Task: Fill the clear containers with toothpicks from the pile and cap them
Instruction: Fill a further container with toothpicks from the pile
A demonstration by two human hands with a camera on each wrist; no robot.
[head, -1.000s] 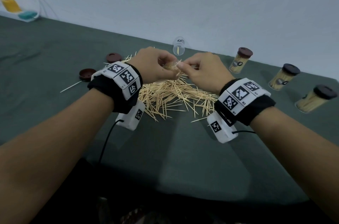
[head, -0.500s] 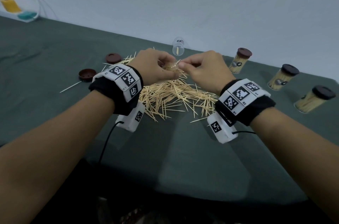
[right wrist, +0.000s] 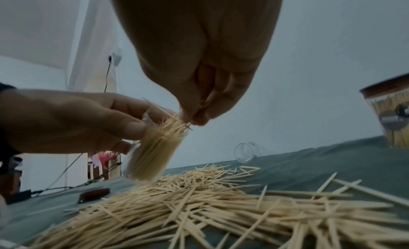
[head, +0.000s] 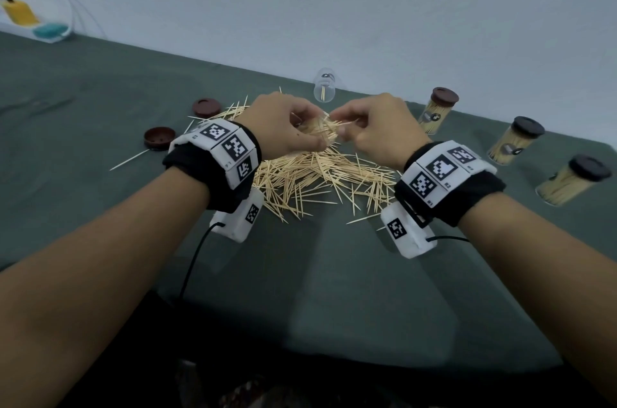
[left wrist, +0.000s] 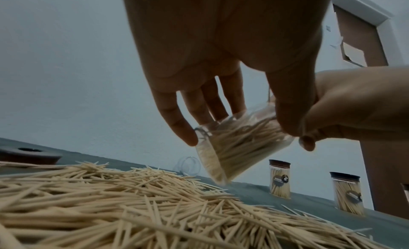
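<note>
My left hand grips a clear container packed with toothpicks, tilted above the pile. The same container shows in the right wrist view, its mouth toward my right hand. My right hand pinches a few toothpicks at the container's mouth, thumb and forefinger pressed together. A second clear container lies on its side behind the pile, almost bare inside. Two loose brown caps sit left of the pile.
Three capped, filled containers stand in a row at the right. A single toothpick lies apart at the left. A green cloth covers the table; a white wall rises behind.
Both hands have stayed over the pile's far side. The right hand's fingers have shifted slightly at the container's mouth, working toothpicks in.
</note>
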